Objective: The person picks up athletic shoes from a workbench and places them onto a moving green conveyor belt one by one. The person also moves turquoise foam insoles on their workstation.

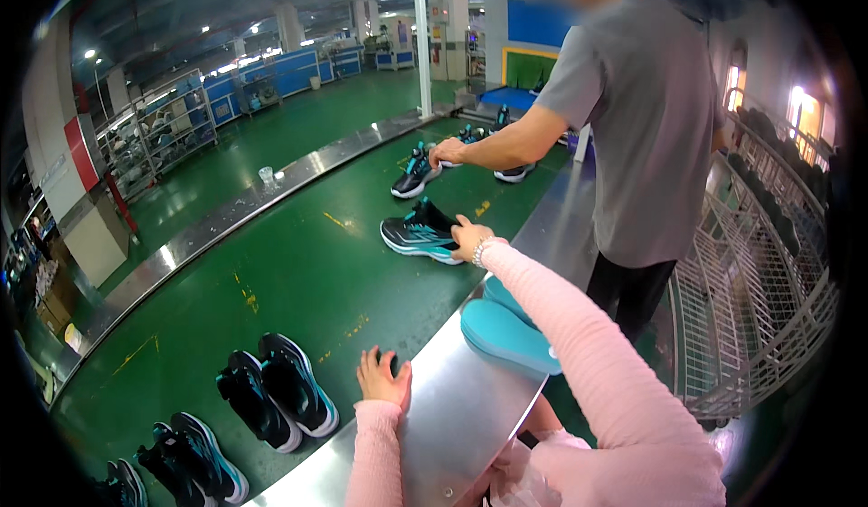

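One dark sneaker with teal stripes (420, 233) lies on its own in the middle of the green conveyor belt (298, 272), with its white sole toward the metal rim (452, 408). The right hand (468, 238) reaches across this rim in a pink sleeve and touches the heel end of the sneaker; the fingers are curled on it, but I cannot tell if they really grip it. The left hand (382, 378) rests at the belt's near edge, just beside the rim, with the fingers spread and released, holding nothing. Near it, to the left, one pair of black sneakers (276, 391) stands side by side, and further left there are two more dark pairs (194, 453), partly cut by the picture's edge. Under the right forearm, two teal pieces shaped like soles (506, 331) lie one over the other against the rim. Further along the belt, a person in a grey shirt (642, 118) puts one hand (446, 152) on another teal and black sneaker (414, 174). Two more shoes (514, 172) lie behind it. White wire racks (750, 308) stand on the right.
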Demonstrator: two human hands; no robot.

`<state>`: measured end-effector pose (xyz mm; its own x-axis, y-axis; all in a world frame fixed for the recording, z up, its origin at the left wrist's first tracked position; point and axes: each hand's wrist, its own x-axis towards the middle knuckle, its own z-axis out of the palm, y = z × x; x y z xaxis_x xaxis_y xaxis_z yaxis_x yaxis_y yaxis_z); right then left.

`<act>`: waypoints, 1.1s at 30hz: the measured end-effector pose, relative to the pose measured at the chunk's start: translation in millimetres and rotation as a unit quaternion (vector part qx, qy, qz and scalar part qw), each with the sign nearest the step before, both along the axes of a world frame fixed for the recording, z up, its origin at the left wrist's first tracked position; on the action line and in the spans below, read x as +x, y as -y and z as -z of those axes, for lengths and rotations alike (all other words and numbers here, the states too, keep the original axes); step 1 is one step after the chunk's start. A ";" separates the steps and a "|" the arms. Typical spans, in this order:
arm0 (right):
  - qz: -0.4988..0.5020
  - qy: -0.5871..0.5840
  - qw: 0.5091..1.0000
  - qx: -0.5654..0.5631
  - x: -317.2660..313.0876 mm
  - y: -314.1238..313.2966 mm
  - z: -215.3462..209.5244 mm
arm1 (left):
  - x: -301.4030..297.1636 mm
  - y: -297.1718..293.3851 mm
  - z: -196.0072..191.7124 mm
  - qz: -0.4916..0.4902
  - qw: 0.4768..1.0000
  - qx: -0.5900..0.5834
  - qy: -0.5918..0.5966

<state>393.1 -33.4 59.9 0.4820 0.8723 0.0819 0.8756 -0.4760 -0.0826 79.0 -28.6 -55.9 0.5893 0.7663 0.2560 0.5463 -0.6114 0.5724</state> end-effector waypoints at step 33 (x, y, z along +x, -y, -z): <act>-0.109 0.008 0.994 0.016 -110.1 190.8 5.5 | 25.3 -41.2 -3.7 -0.124 0.889 -0.024 0.440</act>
